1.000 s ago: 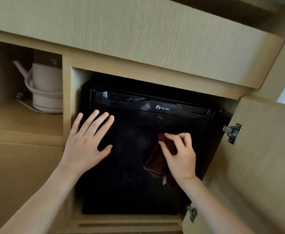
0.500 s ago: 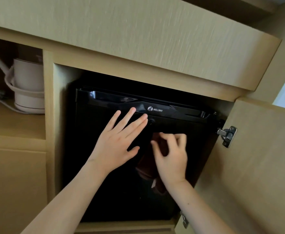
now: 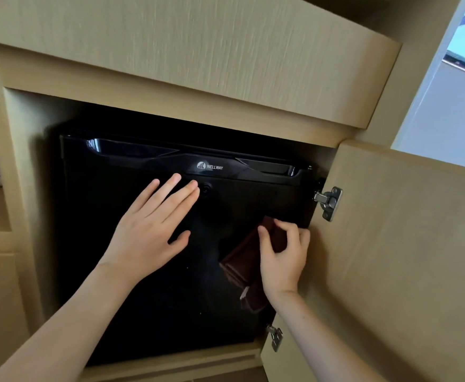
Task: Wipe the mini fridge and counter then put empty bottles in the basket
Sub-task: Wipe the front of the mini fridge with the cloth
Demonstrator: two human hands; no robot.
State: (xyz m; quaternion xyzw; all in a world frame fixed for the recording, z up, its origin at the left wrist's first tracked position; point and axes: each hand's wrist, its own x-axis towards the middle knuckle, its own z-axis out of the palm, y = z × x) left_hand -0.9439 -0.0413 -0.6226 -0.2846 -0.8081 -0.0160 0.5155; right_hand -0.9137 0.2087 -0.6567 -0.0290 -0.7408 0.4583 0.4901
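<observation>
My right hand (image 3: pixel 283 257) has its fingers (image 3: pixel 286 230) pinched on the brown cloth (image 3: pixel 242 266); it looks soft and light, best held bunched. My left hand (image 3: pixel 148 232) lies flat, fingers apart, on the fridge (image 3: pixel 143 312) in the cabinet (image 3: pixel 198 51).

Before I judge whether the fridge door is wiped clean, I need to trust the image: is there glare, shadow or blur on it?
Head view: the mini fridge door is very dark, so smears are hard to see; glare only on its glossy top trim; the brown cloth in the right hand and the left hand look sharp; wide-angle bending shows at the cabinet door edges.
</observation>
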